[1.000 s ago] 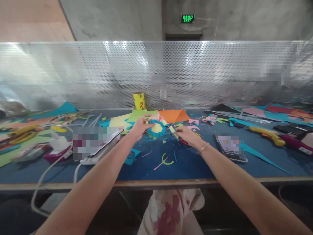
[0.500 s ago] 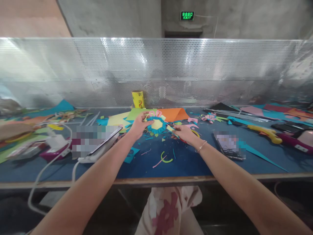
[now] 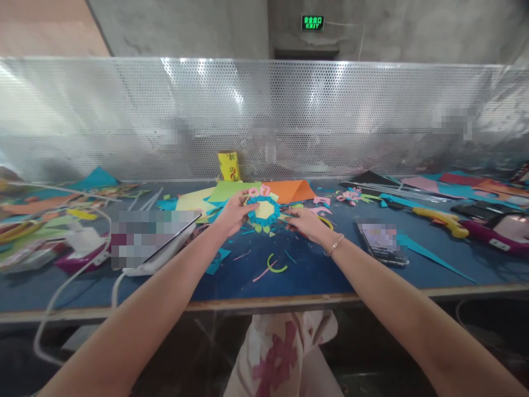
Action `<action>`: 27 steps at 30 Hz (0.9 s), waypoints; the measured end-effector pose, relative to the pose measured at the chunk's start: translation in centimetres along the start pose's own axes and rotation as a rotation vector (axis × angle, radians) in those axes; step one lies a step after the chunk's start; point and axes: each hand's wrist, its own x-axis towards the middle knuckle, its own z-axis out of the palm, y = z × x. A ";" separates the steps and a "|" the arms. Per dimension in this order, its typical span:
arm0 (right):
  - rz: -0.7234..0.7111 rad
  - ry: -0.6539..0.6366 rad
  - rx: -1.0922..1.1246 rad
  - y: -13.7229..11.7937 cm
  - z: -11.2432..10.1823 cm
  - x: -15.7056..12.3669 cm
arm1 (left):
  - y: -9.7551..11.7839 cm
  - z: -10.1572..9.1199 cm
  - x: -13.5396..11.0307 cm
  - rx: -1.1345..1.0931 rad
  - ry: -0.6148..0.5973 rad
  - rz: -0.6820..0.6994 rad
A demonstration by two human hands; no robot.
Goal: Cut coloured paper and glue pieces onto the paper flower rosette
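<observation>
A paper flower (image 3: 263, 210) with a yellow centre and a fringed blue rim lies on the blue table (image 3: 322, 273). My left hand (image 3: 232, 212) pinches its left edge, fingers closed on the paper. My right hand (image 3: 303, 223) reaches in from the right, fingers pressed together at the flower's right rim, where a small pale paper piece shows at the fingertips. A bracelet sits on my right wrist. Pink paper curls stand just behind the flower.
Orange (image 3: 289, 190), green and yellow paper sheets lie behind the flower, with a yellow packet (image 3: 229, 166) against the perforated metal screen (image 3: 264, 118). A phone (image 3: 382, 241) lies right, a propped tablet (image 3: 159, 242) and cables left. Paper scraps (image 3: 273, 263) litter the near table.
My right hand has moved left, from a gap beside the flower up to its right rim. My left hand stays pinched on the left edge. The camera has tilted slightly.
</observation>
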 end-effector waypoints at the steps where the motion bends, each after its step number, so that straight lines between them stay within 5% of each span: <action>1: -0.001 0.001 0.017 0.0 0.0 0.0 | -0.1 0.0 0.0 0.004 -0.001 0.000; 15: 0.173 -0.099 0.376 -0.3 -0.4 -0.1 | -0.3 0.3 -0.1 0.143 0.029 0.061; 27: 0.160 -0.137 0.405 -0.3 -0.5 -0.1 | -0.3 0.3 -0.1 0.144 0.013 0.078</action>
